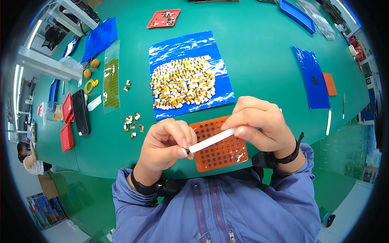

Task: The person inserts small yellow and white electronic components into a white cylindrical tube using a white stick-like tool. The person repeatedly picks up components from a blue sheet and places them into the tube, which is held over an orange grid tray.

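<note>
A white flat stick slants between my two hands, its upper end pinched in the fingers of my right hand. My left hand is closed, thumb against fingers, on a small black part that touches or nearly touches the stick's lower end. Just beneath the stick lies an orange tray with rows of holes, many holding small dark round pieces. Beyond it, a blue sheet carries a broad heap of small white, amber and black parts. My fingers hide part of the tray.
Loose small parts lie left of the tray, near a clear strip of amber pieces, yellow scissors and a black case. A red tray stands at the back. To the right are a blue mat and tweezers.
</note>
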`<state>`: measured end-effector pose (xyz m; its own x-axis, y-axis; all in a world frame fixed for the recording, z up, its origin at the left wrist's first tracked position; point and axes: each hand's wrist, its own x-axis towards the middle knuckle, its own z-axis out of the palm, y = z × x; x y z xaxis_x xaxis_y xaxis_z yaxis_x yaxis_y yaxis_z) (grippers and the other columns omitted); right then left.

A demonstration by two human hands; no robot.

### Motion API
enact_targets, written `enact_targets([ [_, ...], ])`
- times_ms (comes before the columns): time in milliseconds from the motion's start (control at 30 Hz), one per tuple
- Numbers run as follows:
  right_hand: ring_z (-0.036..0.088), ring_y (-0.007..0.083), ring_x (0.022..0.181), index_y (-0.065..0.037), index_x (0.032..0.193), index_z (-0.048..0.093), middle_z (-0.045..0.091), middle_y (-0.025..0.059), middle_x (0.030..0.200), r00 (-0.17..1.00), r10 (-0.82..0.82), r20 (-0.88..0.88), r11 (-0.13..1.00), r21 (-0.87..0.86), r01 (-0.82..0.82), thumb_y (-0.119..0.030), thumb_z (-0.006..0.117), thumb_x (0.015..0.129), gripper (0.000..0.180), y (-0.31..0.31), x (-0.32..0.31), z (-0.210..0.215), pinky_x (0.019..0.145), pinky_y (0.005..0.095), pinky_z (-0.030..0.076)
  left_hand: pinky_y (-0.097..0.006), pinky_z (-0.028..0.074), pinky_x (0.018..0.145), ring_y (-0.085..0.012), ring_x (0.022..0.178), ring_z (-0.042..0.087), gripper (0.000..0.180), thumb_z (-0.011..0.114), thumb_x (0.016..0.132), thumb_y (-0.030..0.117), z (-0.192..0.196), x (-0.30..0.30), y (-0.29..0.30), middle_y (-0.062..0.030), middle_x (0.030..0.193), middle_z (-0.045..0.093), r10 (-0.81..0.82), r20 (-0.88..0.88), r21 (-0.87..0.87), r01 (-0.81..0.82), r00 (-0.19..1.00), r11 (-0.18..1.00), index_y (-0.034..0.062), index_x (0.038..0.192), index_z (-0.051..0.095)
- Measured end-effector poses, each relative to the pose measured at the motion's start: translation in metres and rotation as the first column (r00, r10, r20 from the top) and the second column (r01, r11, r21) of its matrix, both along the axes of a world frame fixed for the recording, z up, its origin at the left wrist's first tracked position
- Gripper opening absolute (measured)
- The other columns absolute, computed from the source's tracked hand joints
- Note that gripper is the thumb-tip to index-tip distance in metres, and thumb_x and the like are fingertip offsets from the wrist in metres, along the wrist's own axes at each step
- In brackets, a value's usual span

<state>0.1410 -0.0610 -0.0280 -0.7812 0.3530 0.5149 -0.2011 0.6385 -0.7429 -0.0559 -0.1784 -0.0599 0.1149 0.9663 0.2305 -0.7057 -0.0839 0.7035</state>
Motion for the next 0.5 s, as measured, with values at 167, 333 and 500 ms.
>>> enact_targets([
  [167,0.052,0.02,0.063,-0.002,0.079,0.06,0.056,0.0061,0.068,0.999,-0.032,-0.017,0.997,-0.067,0.03,-0.006,0.064,0.075,0.006,-0.0042,-0.0017,0.0001,0.055,0.0288,0.042,-0.026,0.044,0.057,-0.0167,0.066,0.055,0.012,0.063,0.077,0.0,0.0006,-0.0007,-0.0009,-0.0073,0.074,0.053,0.01,-0.005,-0.001,-0.01,1.0,1.0,0.0027,0.081,0.052],
  [333,0.054,0.0182,0.057,-0.003,0.078,0.061,0.057,0.006,0.066,0.991,-0.002,0.133,0.999,-0.037,0.007,-0.008,0.063,0.077,0.006,-0.0007,0.0046,0.0044,0.05,0.0273,0.042,-0.026,0.044,0.057,-0.0163,0.066,0.054,0.012,0.062,0.077,0.0,-0.0001,-0.002,-0.0007,-0.0076,0.073,0.053,0.012,-0.073,0.03,-0.01,0.997,0.999,0.0019,0.081,0.051],
  [500,0.058,0.0169,0.061,-0.003,0.08,0.062,0.06,0.0068,0.069,0.992,-0.07,0.106,0.98,-0.176,0.088,-0.006,0.065,0.074,0.007,-0.0064,0.0024,0.0036,0.05,0.0255,0.043,-0.026,0.045,0.059,-0.0156,0.067,0.053,0.01,0.06,0.079,-0.001,0.0027,-0.0006,0.0011,-0.0081,0.074,0.053,0.192,-0.124,0.039,-0.188,0.974,0.981,0.0014,0.082,0.05],
])
